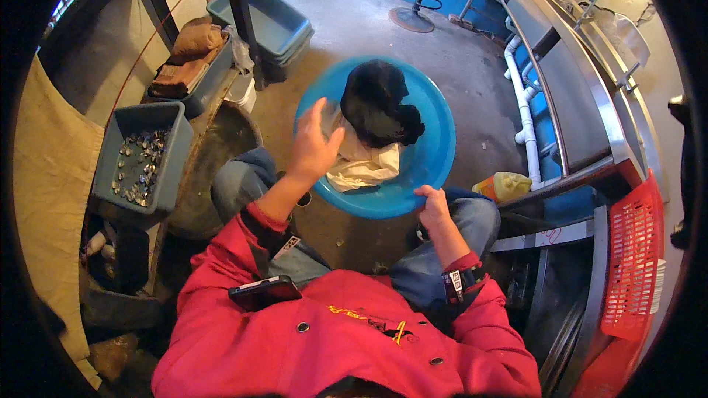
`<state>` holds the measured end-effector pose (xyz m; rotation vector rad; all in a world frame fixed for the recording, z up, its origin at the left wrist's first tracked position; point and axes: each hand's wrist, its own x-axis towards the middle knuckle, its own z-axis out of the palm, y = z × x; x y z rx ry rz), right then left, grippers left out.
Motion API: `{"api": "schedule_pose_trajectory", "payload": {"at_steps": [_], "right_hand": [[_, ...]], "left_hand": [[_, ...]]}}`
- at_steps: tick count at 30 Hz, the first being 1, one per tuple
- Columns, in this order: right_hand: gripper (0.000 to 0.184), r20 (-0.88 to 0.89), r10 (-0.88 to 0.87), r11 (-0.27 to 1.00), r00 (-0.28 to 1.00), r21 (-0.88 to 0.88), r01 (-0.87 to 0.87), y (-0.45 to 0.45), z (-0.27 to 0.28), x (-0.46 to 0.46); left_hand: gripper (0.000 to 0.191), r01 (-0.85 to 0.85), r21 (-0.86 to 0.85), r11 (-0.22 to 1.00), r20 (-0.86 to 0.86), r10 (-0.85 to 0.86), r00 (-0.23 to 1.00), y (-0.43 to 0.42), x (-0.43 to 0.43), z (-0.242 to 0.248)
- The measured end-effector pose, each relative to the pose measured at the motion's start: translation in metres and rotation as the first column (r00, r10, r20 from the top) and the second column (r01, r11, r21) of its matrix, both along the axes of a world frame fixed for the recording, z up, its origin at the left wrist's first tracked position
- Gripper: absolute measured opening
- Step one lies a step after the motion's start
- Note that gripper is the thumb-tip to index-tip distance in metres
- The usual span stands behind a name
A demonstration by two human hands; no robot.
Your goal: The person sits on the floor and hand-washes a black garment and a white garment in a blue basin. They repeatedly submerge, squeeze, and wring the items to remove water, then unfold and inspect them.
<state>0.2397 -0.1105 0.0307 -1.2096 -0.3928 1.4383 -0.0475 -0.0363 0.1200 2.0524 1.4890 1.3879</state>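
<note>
A round blue plastic basin (440,138) sits on the floor in front of my knees. Bunched black cloth (376,102) lies in it, with crumpled cream-white cloth (368,168) on the side nearer me. My right hand (434,204) grips the basin's near right rim, thumb over the edge. Above the basin's left side is my left hand (315,146), fingers spread and nothing held. Its thumb is close to the pale cloth; whether it touches, I cannot tell.
Left stand a grey tub of small shiny pieces (141,166), a tub with brown packets (191,61) and stacked blue-grey tubs (271,22). On the right are a yellow jug (503,185), white pipes (525,94), a steel sink counter (575,83) and a red plastic basket (633,260).
</note>
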Motion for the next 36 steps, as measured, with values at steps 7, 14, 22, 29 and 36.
{"api": "schedule_pose_trajectory", "payload": {"at_steps": [7,14,22,29,36], "right_hand": [[0.02,0.027,-0.05,0.999,0.998,-0.001,0.05,-0.015,-0.03,-0.05],[0.019,-0.067,-0.019,0.965,0.998,-0.262,0.001,-0.003,-0.064,-0.056],[0.022,-0.048,-0.033,0.97,0.998,-0.243,0.02,0.005,-0.071,-0.061],[0.019,-0.174,-0.155,0.983,0.972,-0.125,0.134,0.009,-0.072,-0.073],[0.017,-0.146,-0.225,0.931,0.963,-0.324,0.168,-0.007,-0.09,-0.069]], "left_hand": [[0.073,0.128,-0.836,0.533,0.276,0.207,0.939,0.059,0.028,-0.016],[0.032,0.006,-0.488,0.873,-0.12,-0.074,0.99,0.076,0.063,-0.039],[0.024,0.198,-0.097,0.975,-0.214,-0.215,0.953,0.081,0.066,0.078],[0.043,0.363,-0.361,0.859,-0.443,-0.5,0.744,0.027,0.074,-0.013],[0.052,0.352,-0.759,0.548,-0.229,-0.731,0.643,-0.002,0.025,-0.079]]}}
